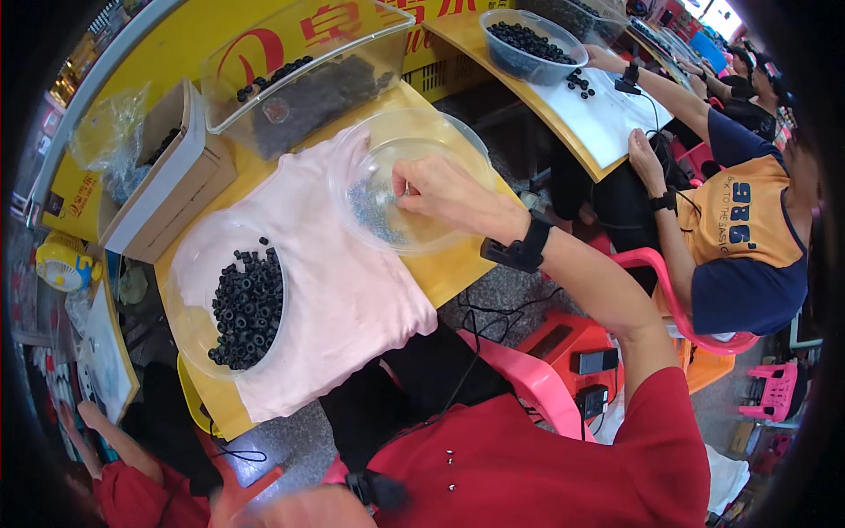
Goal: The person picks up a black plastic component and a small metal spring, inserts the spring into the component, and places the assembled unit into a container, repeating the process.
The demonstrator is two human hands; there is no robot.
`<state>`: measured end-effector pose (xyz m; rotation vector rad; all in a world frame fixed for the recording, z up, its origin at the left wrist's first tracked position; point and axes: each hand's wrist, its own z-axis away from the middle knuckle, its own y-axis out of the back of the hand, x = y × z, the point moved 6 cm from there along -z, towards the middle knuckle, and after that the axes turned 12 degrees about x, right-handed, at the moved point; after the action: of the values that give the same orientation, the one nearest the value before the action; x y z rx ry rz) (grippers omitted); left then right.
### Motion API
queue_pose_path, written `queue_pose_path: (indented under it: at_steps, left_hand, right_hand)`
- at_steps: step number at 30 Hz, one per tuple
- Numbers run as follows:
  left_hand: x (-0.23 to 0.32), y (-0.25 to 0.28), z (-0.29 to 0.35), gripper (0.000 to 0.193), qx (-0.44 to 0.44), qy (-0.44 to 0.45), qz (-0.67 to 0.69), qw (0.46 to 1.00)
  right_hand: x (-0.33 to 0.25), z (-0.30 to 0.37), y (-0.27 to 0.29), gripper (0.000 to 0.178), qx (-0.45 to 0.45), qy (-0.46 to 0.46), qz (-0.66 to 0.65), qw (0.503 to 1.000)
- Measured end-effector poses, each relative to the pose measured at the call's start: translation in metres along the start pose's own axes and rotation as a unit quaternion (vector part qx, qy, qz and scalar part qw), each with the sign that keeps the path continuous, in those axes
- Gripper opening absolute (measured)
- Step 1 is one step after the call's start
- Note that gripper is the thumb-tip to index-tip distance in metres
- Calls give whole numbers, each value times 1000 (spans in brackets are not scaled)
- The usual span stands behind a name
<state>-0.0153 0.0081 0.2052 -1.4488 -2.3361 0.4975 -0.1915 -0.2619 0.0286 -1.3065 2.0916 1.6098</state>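
Note:
My right hand [431, 189] reaches over a clear round bowl [462, 145] at the far side of the table, its fingers curled together. Whatever they hold, if anything, is too small to make out. Tiny glittering bits [374, 211] lie in the bowl below those fingers. My left hand [304, 509] is low at the bottom edge, near my lap, and smeared by motion, so its fingers cannot be read. A second clear round tub [189, 290] on the left holds many small black ring-shaped parts [246, 308]. Both vessels rest on a pale pink cloth [343, 308].
A clear bin [308, 101] with black parts stands at the back, beside an open cardboard box [180, 176]. On the right a co-worker [739, 211] sits at another table with a tub of black parts [528, 53]. Cables [493, 312] and pink chairs [537, 383] are nearby.

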Motion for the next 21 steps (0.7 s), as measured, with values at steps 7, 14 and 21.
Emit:
queue_pose_path:
  at_steps: [7, 14, 21]
  left_hand:
    - [-81, -1, 76, 63, -312, 303, -149, 888]
    - [-107, 15, 117, 48, -258, 516, -142, 804]
    - [-129, 19, 158, 33, -206, 651, -85, 725]
  right_hand:
    - [9, 9, 10, 16, 40, -33, -12, 999]
    - [11, 13, 12, 15, 1, -32, -18, 999]
    - [0, 26, 20, 17, -84, -229, -178, 953]
